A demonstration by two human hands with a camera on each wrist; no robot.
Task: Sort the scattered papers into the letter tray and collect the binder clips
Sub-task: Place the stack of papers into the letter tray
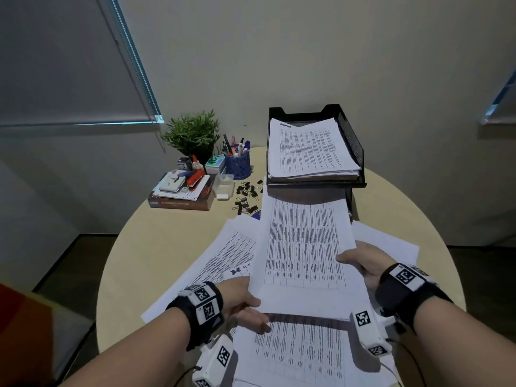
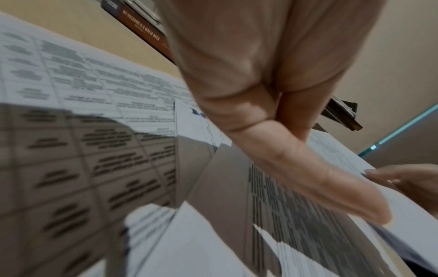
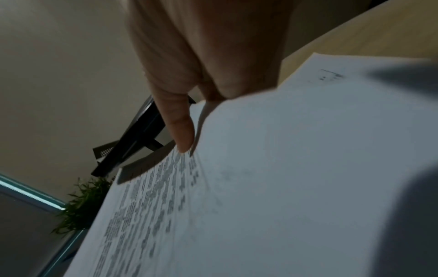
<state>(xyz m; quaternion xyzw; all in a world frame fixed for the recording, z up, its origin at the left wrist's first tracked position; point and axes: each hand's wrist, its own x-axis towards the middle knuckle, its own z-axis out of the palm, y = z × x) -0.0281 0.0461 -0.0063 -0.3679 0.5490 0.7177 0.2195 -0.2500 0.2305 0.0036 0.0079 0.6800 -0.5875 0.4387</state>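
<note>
I hold a printed sheet [image 1: 304,252] raised over the round table, pointing toward the black mesh letter tray [image 1: 356,146]. My left hand [image 1: 255,311] pinches its near left corner, thumb on top. On the sheet's right edge my right hand [image 1: 351,261] grips it, thumb [image 3: 180,131] above and fingers hidden beneath. The tray's top tier holds a stack of papers [image 1: 307,149]. More sheets [image 1: 301,356] lie scattered under my hands and to the left [image 1: 223,255]. Several black binder clips [image 1: 247,195] lie loose left of the tray.
At the back left stand a potted plant [image 1: 192,132], a blue pen cup [image 1: 237,163], a clear plastic box [image 1: 223,185] and a book [image 1: 181,203] with a stapler and small items on top. The table's edge [image 1: 109,263] curves round at left and right.
</note>
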